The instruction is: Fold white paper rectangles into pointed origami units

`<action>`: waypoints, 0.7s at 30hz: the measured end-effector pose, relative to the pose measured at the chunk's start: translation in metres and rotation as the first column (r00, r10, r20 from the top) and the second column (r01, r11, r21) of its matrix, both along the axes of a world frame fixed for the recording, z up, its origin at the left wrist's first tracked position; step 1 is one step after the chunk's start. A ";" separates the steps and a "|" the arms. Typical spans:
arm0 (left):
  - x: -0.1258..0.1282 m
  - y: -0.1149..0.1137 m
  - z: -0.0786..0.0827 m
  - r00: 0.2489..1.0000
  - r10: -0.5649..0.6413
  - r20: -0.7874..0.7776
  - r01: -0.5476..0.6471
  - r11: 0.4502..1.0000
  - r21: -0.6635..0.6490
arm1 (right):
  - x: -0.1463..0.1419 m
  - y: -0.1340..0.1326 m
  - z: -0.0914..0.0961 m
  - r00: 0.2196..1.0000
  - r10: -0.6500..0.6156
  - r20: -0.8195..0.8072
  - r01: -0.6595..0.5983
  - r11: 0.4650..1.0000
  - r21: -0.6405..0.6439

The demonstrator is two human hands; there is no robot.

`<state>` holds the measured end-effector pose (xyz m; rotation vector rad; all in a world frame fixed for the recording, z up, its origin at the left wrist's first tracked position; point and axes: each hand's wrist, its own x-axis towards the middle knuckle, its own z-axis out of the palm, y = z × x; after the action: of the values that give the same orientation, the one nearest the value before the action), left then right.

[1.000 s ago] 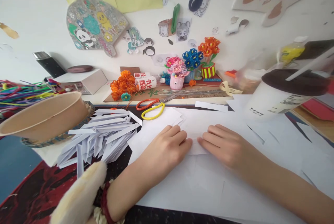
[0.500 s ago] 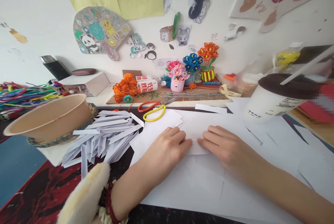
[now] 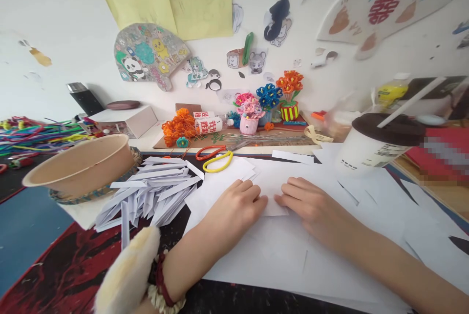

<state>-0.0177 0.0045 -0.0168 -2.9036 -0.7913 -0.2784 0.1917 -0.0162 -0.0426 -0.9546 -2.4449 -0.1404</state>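
A small white sheet of paper (image 3: 275, 210) lies between my hands, on top of larger white sheets (image 3: 256, 255). My left hand (image 3: 244, 204) has its fingers curled down on the sheet's left part, thumb near its lower edge. Opposite it, my right hand (image 3: 306, 201) curls over the right part in the same way, its thumb side close to the left thumb. The fingertips are partly hidden under both hands. Left of my left hand is a pile of narrow folded paper strips (image 3: 157, 187). Scissors (image 3: 218, 160) with red and yellow handles lie beyond it.
A tan bowl (image 3: 78, 167) sits at the left. A lidded cup (image 3: 377, 143) with a straw stands at the right, beside a red object (image 3: 439, 157). Pipe-cleaner flowers (image 3: 249, 114) and a bottle (image 3: 208, 124) line the back. A plush piece (image 3: 128, 270) is at my left wrist.
The view has shifted slightly, so the wall items appear lower. Both hands stay at the small sheet, with hardly any visible movement.
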 end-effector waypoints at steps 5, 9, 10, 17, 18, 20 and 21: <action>0.002 -0.004 0.003 0.998 -0.005 -0.064 0.010 0.997 0.074 | -0.001 0.000 0.001 1.000 -0.006 0.004 0.006 1.000 0.000; 0.003 -0.006 0.002 0.995 0.010 -0.097 0.003 0.992 0.126 | 0.000 0.000 0.002 1.000 0.005 0.016 -0.005 1.000 0.001; 0.003 -0.006 0.002 0.995 0.016 -0.098 -0.002 0.991 0.135 | 0.001 0.000 0.003 1.000 0.010 0.022 -0.010 1.000 0.006; 0.003 -0.008 0.004 0.994 0.040 -0.097 -0.032 0.995 0.091 | 0.017 0.006 0.003 1.000 0.007 0.004 -0.007 1.000 -0.001; 0.002 -0.008 0.004 0.994 0.039 -0.098 -0.030 0.996 0.087 | 0.018 0.007 0.003 1.000 -0.003 -0.005 0.003 1.000 -0.004; 0.002 -0.008 0.004 0.994 0.033 -0.101 -0.025 0.996 0.084 | 0.020 0.007 0.004 0.999 -0.021 -0.031 0.021 1.000 -0.001; 0.002 -0.007 0.004 0.994 0.031 -0.102 -0.023 0.996 0.083 | 0.019 0.006 0.004 0.999 -0.025 -0.041 0.026 1.000 0.005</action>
<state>-0.0154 -0.0030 -0.0125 -2.8031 -0.7826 -0.1520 0.2108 -0.0101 -0.0383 -0.9771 -2.3946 -0.1351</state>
